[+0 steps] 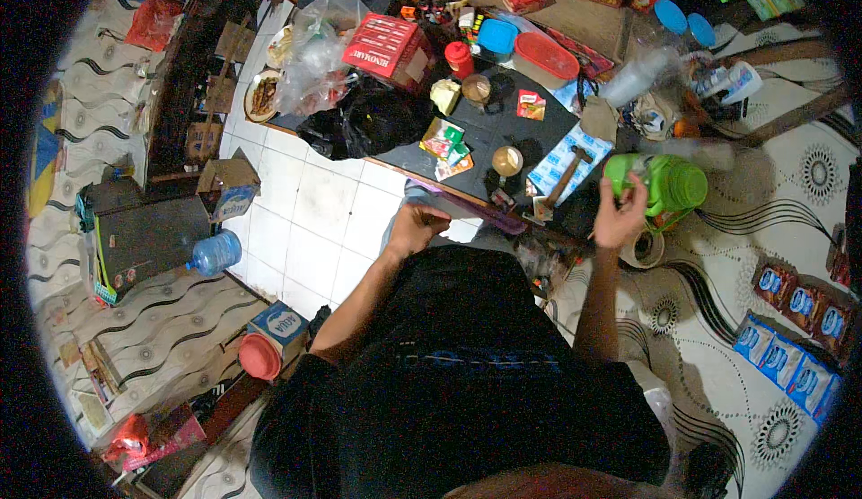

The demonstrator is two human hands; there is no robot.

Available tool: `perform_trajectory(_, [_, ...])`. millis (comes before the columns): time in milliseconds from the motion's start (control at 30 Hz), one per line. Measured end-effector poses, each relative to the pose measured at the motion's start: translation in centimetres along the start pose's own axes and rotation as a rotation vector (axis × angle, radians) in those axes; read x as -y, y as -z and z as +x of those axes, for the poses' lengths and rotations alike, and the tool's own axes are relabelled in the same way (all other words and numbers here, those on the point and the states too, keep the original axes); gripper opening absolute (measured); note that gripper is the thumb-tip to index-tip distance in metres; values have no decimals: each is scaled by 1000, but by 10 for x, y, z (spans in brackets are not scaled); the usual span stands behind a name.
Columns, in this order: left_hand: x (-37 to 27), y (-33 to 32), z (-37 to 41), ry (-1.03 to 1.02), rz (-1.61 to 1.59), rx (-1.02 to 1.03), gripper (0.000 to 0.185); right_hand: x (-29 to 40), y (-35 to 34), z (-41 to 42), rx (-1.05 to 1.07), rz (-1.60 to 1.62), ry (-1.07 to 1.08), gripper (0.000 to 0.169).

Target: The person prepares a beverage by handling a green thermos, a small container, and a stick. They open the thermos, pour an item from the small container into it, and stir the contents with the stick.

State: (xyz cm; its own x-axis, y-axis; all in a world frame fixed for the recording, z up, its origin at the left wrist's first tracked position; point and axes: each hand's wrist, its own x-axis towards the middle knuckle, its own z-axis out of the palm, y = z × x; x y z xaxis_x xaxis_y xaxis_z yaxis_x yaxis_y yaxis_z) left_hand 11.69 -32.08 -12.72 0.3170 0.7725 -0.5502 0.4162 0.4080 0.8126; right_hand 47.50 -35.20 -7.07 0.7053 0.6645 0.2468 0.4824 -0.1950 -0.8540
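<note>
My right hand (620, 215) is raised at the right, its fingers against a bright green plastic container (656, 182); whether they grip it is unclear. Left of it, a hammer (568, 177) lies on a blue and white packet strip (555, 155) on the dark table (478, 136). My left hand (419, 228), fingers curled, is in front of the table's near edge, and I cannot tell if anything is between them. On the table stand two glass mugs, one nearer (506, 161) and one farther (477, 90). Small sachets (447, 145) lie beside them.
A red carton (385, 47), a black plastic bag (377, 118), a red bottle (459, 60) and lidded tubs (547, 58) crowd the table's far side. A plate of food (261, 96) sits at its left end. A roll of tape (643, 248) is below the green container.
</note>
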Motion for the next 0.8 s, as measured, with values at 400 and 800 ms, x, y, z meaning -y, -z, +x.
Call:
perform_trajectory(400, [-54,194,67,-290,-36,171,27,82,-216,-98,455,-14,-177,31])
perform_trajectory(800, [-54,309,99,-382,33,33,20,142,-429,-34,539,-109,-137,48])
